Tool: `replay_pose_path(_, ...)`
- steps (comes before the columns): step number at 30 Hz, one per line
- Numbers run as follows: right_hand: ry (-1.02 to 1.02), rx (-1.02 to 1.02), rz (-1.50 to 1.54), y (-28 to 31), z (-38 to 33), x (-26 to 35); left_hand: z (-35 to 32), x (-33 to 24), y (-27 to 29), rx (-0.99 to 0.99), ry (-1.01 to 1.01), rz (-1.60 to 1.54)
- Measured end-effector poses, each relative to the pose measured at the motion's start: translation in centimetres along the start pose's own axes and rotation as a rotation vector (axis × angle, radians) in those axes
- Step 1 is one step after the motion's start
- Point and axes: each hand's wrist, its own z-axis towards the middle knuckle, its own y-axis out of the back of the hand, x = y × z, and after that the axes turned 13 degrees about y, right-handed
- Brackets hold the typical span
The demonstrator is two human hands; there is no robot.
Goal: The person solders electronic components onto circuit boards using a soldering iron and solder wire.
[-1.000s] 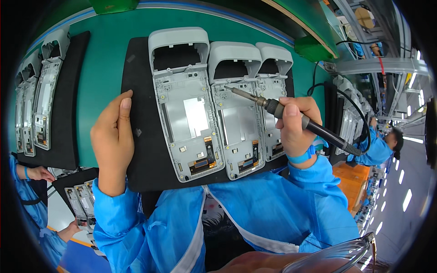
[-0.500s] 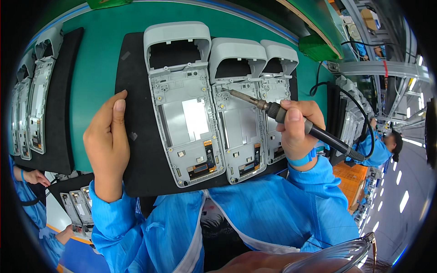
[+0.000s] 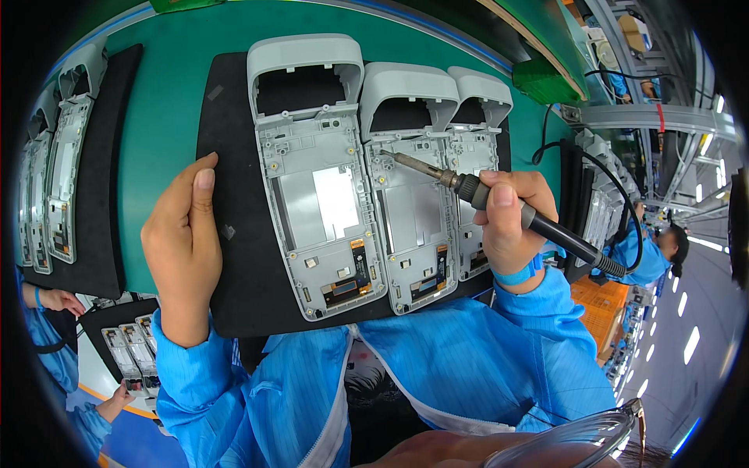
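Note:
My right hand [image 3: 515,222] is closed round the dark handle of a soldering iron [image 3: 468,187]. Its thin metal tip touches, or nearly touches, the upper left part of the middle grey plastic housing [image 3: 406,210]. To the left lies a larger-looking grey housing [image 3: 320,187] with an arched top, a bright rectangle and a brown flex cable near its bottom. A third housing [image 3: 476,156] sits partly behind my right hand. By the left edge of the black mat [image 3: 238,265], my left hand [image 3: 183,242] holds nothing visible, thumb and forefinger stretched out; its other fingers are mostly hidden.
More grey housings [image 3: 70,156] lie on another black mat at the left of the green table [image 3: 164,93]. Others [image 3: 601,195] stand at the right, near the iron's black cord [image 3: 636,210]. Co-workers' hands [image 3: 61,302] appear at the lower left beside further housings.
My hands and the soldering iron stay nearly still. At the lower left, a co-worker's hand and the housings near it have shifted slightly.

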Motion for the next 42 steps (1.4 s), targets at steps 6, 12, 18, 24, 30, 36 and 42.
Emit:
replay_pose_path(6,-0.011,0.007,-0.004,-0.1,0.1,0.1,0.1,0.4,-0.2,-0.032,-0.068,-0.001)
replay_pose_path(12,0.009,0.021,-0.001,0.1,0.2,0.1,0.0,0.2,-0.3,-0.024,-0.043,-0.009)
replay_pose_path(18,0.05,0.019,-0.014,0.3,0.4,0.0,0.0,-0.1,-0.1,-0.017,-0.006,-0.014)
replay_pose_path(24,-0.101,-0.023,0.179,1.6,0.2,3.0,0.0,1.0,0.3,-0.053,-0.082,-0.03)
replay_pose_path(30,0.018,0.194,0.187,-3.7,2.2,4.9,0.0,1.7,0.6,-0.133,-0.089,-0.04)
replay_pose_path(36,-0.003,0.159,0.199,-6.9,2.9,5.2,-0.2,2.1,1.4,-0.08,-0.073,0.013)
replay_pose_path(42,0.028,0.159,0.134,-7.7,2.9,5.2,-0.1,2.6,1.7,-0.083,-0.098,0.003)
